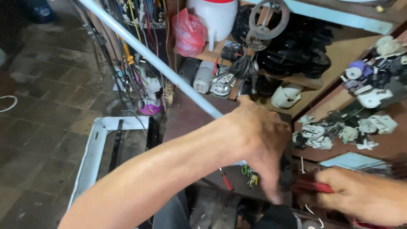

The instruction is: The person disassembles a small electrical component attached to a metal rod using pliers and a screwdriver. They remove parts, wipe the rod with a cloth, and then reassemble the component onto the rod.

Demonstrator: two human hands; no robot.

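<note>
Below the cluttered shelves [296, 80], the left hand [258, 140] is closing round a grey pipe [152, 59], steadying it, while the right hand [364, 195] is gripping red-handled pliers [313, 186].

A cluttered repair workshop: wooden shelves [322, 63] crammed with black machine parts [296, 46], white plastic fittings [326, 135] and a motor housing [203, 76]. Left of the shelves hang bundled cables [127, 51] (a tangle of many colours), above a stained tile floor [42, 106] and a bare white metal frame [95, 148].
</note>
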